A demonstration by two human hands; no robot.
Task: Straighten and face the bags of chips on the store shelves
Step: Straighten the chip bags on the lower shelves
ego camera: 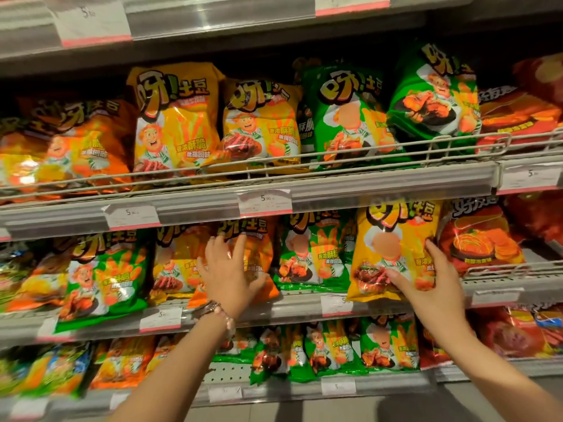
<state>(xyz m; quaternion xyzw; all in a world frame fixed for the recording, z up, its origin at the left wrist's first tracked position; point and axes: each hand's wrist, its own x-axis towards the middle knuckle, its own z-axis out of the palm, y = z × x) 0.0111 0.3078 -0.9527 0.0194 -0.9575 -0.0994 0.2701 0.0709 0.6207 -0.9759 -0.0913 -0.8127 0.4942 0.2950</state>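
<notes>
Bags of chips fill three shelves in front of me. My right hand grips a yellow bag by its lower right part, thumb across the front; the bag stands upright at the front of the middle shelf. My left hand lies with spread fingers flat on an orange bag on the same shelf. Green bags stand between the two. On the upper shelf yellow bags stand upright and a green bag leans to the left.
A wire rail runs along the upper shelf's front edge. Price tags hang on the shelf strips. Red bags fill the right end, orange and green ones the left. The bottom shelf holds several more green bags.
</notes>
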